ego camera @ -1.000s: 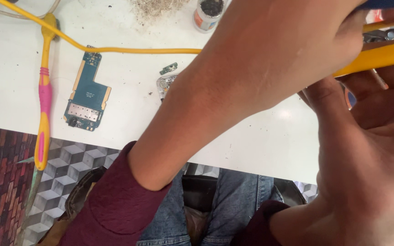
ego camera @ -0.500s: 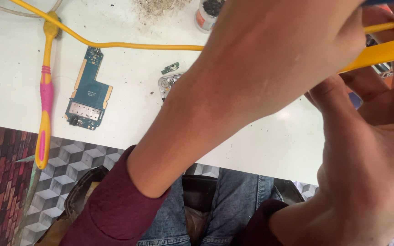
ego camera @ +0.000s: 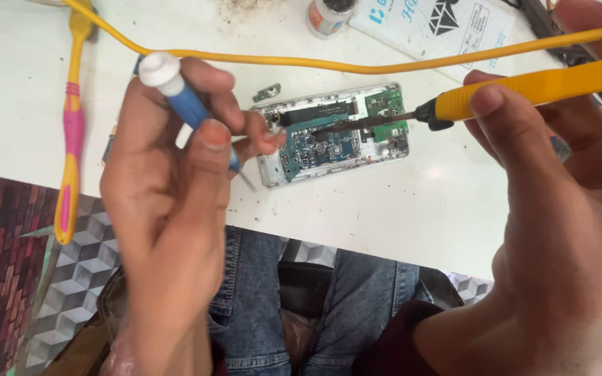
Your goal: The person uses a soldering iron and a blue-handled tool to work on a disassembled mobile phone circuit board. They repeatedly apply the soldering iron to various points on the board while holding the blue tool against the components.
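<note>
While our left hand (ego camera: 168, 181) is clamping its fingers (ego camera: 210, 150) on a blue screwdriver (ego camera: 188, 106), our right hand (ego camera: 559, 230) is gripping a yellow soldering iron (ego camera: 524, 87) — tip on the opened phone (ego camera: 332, 136), lying on the surface (ego camera: 398, 209) between both hands' fingers.

A yellow and pink toothbrush (ego camera: 71, 132) lies on the white table (ego camera: 398, 216) at the left. A small jar (ego camera: 327, 15) (dark inside) stands near a white printed card (ego camera: 440, 24).
</note>
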